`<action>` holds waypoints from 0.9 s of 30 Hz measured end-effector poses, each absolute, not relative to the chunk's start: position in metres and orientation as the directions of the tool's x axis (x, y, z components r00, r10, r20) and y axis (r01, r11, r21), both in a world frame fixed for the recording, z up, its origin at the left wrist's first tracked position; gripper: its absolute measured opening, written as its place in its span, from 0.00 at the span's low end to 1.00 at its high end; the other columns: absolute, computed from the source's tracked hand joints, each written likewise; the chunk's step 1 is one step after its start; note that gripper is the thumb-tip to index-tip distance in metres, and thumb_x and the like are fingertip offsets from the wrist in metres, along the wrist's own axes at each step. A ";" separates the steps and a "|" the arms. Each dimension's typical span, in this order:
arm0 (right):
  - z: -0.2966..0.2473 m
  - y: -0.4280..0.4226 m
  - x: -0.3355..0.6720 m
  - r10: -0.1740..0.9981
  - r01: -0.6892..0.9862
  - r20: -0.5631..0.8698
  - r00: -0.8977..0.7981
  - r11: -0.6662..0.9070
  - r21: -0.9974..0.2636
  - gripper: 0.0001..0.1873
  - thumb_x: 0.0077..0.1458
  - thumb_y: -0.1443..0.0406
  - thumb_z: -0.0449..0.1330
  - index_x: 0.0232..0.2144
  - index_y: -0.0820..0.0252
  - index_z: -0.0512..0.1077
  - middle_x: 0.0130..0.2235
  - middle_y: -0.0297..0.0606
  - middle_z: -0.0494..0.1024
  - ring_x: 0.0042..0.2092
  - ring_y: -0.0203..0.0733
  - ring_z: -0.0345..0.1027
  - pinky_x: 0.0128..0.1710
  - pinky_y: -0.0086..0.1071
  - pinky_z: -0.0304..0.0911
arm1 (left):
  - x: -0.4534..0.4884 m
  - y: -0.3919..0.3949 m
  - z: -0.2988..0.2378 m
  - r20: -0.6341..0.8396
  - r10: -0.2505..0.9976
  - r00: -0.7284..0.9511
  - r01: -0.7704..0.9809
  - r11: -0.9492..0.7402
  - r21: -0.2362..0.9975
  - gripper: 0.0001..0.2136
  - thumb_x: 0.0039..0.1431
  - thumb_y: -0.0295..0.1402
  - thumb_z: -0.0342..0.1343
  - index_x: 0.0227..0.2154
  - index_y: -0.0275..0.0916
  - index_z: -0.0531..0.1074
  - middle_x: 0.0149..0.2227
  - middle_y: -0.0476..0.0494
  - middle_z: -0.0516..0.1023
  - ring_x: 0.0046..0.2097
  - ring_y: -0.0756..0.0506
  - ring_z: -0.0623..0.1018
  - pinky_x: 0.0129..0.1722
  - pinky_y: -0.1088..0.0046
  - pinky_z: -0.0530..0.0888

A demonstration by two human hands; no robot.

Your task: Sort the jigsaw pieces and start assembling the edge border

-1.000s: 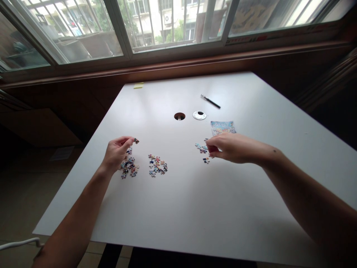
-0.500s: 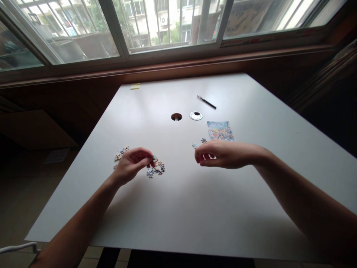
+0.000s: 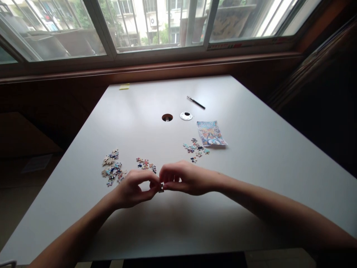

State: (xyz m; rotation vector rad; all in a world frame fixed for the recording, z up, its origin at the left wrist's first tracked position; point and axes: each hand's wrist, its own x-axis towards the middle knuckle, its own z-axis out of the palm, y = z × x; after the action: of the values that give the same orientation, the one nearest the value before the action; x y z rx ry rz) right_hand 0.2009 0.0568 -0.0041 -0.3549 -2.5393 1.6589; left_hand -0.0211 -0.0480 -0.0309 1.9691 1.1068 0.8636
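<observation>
Close together over the front middle of the white table (image 3: pixel 178 223), my left hand (image 3: pixel 136 188) and my right hand (image 3: pixel 185 178) pinch a small jigsaw puzzle piece (image 3: pixel 161 188) between their fingertips. The fingers cover much of it; whether it is one piece or two joined, I cannot tell. Just behind my hands lies a loose group of puzzle pieces (image 3: pixel 145 163). A bigger pile of puzzle pieces (image 3: pixel 113 171) sits left of my left hand, some with their plain backs up. Beyond my right hand, more puzzle pieces (image 3: pixel 195 147) are scattered.
A colourful printed sheet (image 3: pixel 211 133) lies at the right of the scattered pieces. Farther back are a round table hole (image 3: pixel 167 118), its silver cover (image 3: pixel 186 116) and a black pen (image 3: pixel 196 102). A yellow sticky note (image 3: pixel 124 86) is at the far left edge, below the window.
My right hand has moved left and my hands now meet at the small piece. Pieces behind both hands have come into sight. The camera view has shifted slightly.
</observation>
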 end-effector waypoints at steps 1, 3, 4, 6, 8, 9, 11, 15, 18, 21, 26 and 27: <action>-0.006 0.054 0.200 0.258 0.143 -0.037 -0.965 0.406 -0.903 0.06 0.61 0.63 0.59 0.40 0.58 0.72 0.35 0.35 0.79 0.35 0.34 0.70 0.35 0.28 0.64 | -0.020 -0.049 -0.034 0.212 0.892 0.399 0.409 -0.380 0.830 0.05 0.59 0.25 0.60 0.37 0.39 0.73 0.31 0.44 0.79 0.32 0.48 0.78 0.34 0.73 0.76; -0.010 0.049 0.200 0.293 0.152 -0.019 -0.956 0.438 -0.886 0.05 0.60 0.64 0.59 0.39 0.58 0.72 0.34 0.34 0.78 0.34 0.34 0.68 0.34 0.28 0.63 | -0.020 -0.051 -0.040 0.215 0.906 0.365 0.376 -0.355 0.856 0.09 0.58 0.25 0.61 0.39 0.40 0.70 0.31 0.45 0.79 0.33 0.48 0.79 0.35 0.73 0.77; -0.012 0.047 0.200 0.303 0.152 -0.013 -0.953 0.442 -0.884 0.05 0.60 0.65 0.59 0.40 0.58 0.71 0.34 0.34 0.78 0.33 0.34 0.68 0.34 0.28 0.63 | -0.020 -0.052 -0.043 0.214 0.910 0.355 0.361 -0.344 0.867 0.10 0.58 0.25 0.62 0.40 0.41 0.69 0.32 0.45 0.79 0.33 0.48 0.79 0.36 0.73 0.77; -0.013 0.044 0.199 0.307 0.141 0.002 -0.952 0.441 -0.886 0.07 0.59 0.66 0.59 0.41 0.58 0.71 0.34 0.35 0.78 0.34 0.35 0.69 0.35 0.28 0.63 | -0.022 -0.053 -0.045 0.199 0.910 0.364 0.353 -0.333 0.875 0.11 0.58 0.25 0.62 0.40 0.41 0.68 0.33 0.45 0.80 0.35 0.48 0.80 0.37 0.73 0.78; -0.012 0.044 0.198 0.294 0.128 0.010 -0.956 0.445 -0.886 0.06 0.59 0.67 0.59 0.40 0.58 0.72 0.35 0.35 0.79 0.35 0.34 0.70 0.35 0.28 0.64 | -0.024 -0.054 -0.044 0.184 0.901 0.393 0.366 -0.337 0.867 0.11 0.59 0.25 0.62 0.41 0.41 0.68 0.35 0.44 0.81 0.36 0.47 0.81 0.38 0.72 0.78; -0.010 0.047 0.198 0.289 0.129 0.006 -0.957 0.445 -0.886 0.06 0.59 0.67 0.59 0.40 0.58 0.73 0.34 0.35 0.80 0.34 0.34 0.70 0.35 0.28 0.64 | -0.024 -0.054 -0.043 0.180 0.898 0.401 0.376 -0.341 0.862 0.11 0.59 0.25 0.61 0.42 0.41 0.69 0.36 0.43 0.81 0.37 0.47 0.82 0.38 0.71 0.79; -0.006 0.057 0.200 0.302 0.161 -0.023 -0.953 0.440 -0.884 0.08 0.58 0.67 0.60 0.42 0.57 0.74 0.34 0.34 0.80 0.33 0.34 0.72 0.36 0.28 0.65 | -0.025 -0.053 -0.041 0.189 0.902 0.388 0.404 -0.351 0.845 0.10 0.60 0.25 0.61 0.42 0.41 0.69 0.36 0.42 0.82 0.38 0.46 0.82 0.40 0.70 0.79; 0.002 0.102 0.216 0.558 0.324 -0.016 -0.830 0.458 -0.828 0.07 0.57 0.65 0.59 0.38 0.59 0.76 0.35 0.37 0.82 0.36 0.37 0.74 0.37 0.29 0.65 | -0.030 -0.051 -0.039 0.271 0.925 0.267 0.440 -0.367 0.820 0.07 0.62 0.25 0.58 0.42 0.39 0.71 0.35 0.41 0.82 0.38 0.45 0.82 0.41 0.67 0.80; 0.003 0.136 0.234 0.707 0.532 -0.050 -0.706 0.483 -0.696 0.08 0.55 0.63 0.60 0.35 0.59 0.76 0.35 0.38 0.80 0.35 0.38 0.72 0.34 0.29 0.63 | -0.034 -0.050 -0.041 0.322 0.933 0.163 0.435 -0.361 0.825 0.04 0.63 0.25 0.57 0.39 0.39 0.72 0.34 0.41 0.82 0.38 0.44 0.82 0.43 0.65 0.80; 0.000 0.151 0.244 0.696 0.645 -0.188 -0.693 0.481 -0.593 0.10 0.54 0.62 0.59 0.36 0.58 0.77 0.34 0.37 0.78 0.32 0.37 0.69 0.32 0.29 0.60 | -0.037 -0.051 -0.043 0.333 0.937 0.108 0.446 -0.345 0.826 0.04 0.62 0.25 0.58 0.38 0.39 0.73 0.34 0.43 0.82 0.38 0.44 0.82 0.43 0.66 0.80; -0.012 0.142 0.237 0.598 0.632 -0.281 -0.751 0.526 -0.570 0.10 0.53 0.62 0.58 0.34 0.59 0.77 0.32 0.37 0.78 0.30 0.36 0.67 0.30 0.29 0.58 | -0.037 -0.050 -0.045 0.330 0.938 0.104 0.445 -0.341 0.828 0.05 0.61 0.23 0.59 0.38 0.39 0.74 0.33 0.44 0.82 0.38 0.45 0.82 0.43 0.67 0.80; -0.015 0.140 0.234 0.593 0.626 -0.274 -0.757 0.538 -0.565 0.09 0.53 0.63 0.58 0.34 0.59 0.77 0.32 0.37 0.78 0.30 0.36 0.68 0.30 0.29 0.58 | -0.038 -0.049 -0.045 0.331 0.938 0.103 0.443 -0.341 0.829 0.05 0.61 0.23 0.59 0.38 0.39 0.74 0.33 0.44 0.82 0.38 0.45 0.82 0.43 0.67 0.80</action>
State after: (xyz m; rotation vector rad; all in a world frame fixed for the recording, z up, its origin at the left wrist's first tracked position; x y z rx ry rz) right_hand 0.2345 0.1402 -0.0150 -1.1097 -2.7971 1.0596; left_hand -0.0375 -0.0494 -0.0452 1.8460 1.3461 1.1906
